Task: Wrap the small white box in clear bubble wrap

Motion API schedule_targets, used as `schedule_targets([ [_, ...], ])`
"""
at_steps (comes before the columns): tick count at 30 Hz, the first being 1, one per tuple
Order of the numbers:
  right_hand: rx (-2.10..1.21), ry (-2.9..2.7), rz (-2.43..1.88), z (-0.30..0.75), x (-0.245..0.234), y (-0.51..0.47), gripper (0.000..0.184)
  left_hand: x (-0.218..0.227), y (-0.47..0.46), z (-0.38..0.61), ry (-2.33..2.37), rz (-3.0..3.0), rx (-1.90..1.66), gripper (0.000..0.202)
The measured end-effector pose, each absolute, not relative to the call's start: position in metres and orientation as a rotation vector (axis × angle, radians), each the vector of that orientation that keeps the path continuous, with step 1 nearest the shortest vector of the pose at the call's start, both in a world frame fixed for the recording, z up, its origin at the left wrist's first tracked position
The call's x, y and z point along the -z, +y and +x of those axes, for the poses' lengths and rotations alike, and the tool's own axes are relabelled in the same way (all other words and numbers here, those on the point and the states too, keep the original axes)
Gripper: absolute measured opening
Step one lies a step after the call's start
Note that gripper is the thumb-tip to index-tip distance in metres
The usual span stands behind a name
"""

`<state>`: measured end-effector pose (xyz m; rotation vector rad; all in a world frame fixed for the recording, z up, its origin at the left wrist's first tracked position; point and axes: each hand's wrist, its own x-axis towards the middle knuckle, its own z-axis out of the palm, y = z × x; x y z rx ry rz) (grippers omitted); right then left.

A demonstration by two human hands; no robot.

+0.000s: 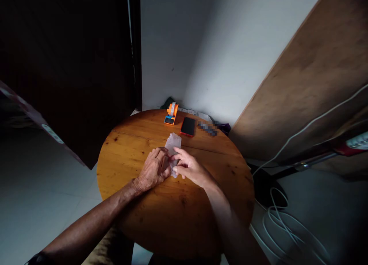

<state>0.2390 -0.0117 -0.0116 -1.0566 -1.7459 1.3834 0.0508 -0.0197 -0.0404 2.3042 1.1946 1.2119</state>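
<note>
A small piece of whitish paper lies on the round wooden table, its near end under my fingers. My left hand rests knuckles up on the table with its fingers curled and pressed onto the paper's left side. My right hand meets it from the right, fingertips pinched on the paper's near edge. The two hands touch each other over the paper.
At the table's far edge stand an orange and blue tape dispenser, a red-edged phone and a dark flat object. A wooden board leans on the wall at right. White cables coil on the floor. A dark door is at left.
</note>
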Motion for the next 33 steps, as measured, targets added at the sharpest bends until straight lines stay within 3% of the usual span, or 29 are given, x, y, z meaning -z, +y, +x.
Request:
schedule_targets([
  [11,-0.735,-2.103,-1.174,0.226,0.022,-0.02,0.073,0.032,-0.021,0.047,1.189,1.83,-1.1,0.022],
  [16,-0.935,-2.061,-1.127,0.233,0.015,-0.021,0.073,0.04,-0.018,0.054,1.235,1.946,-1.158,0.009],
  [20,-1.021,-1.839,-1.133,0.244,0.008,-0.013,0.06,0.043,-0.018,0.053,1.278,2.141,-1.155,0.006],
  [26,-0.763,-1.713,-1.228,0.25,0.011,-0.001,0.036,0.022,-0.011,0.051,1.3,2.113,-0.868,0.009],
  [29,-0.589,-1.834,-1.207,0.245,0.018,-0.002,0.041,0.009,-0.008,0.052,1.293,2.053,-0.71,0.006],
  [33,-0.44,-2.061,-1.183,0.239,0.027,-0.004,0.049,0.011,-0.008,0.054,1.283,2.043,-0.782,0.004],
])
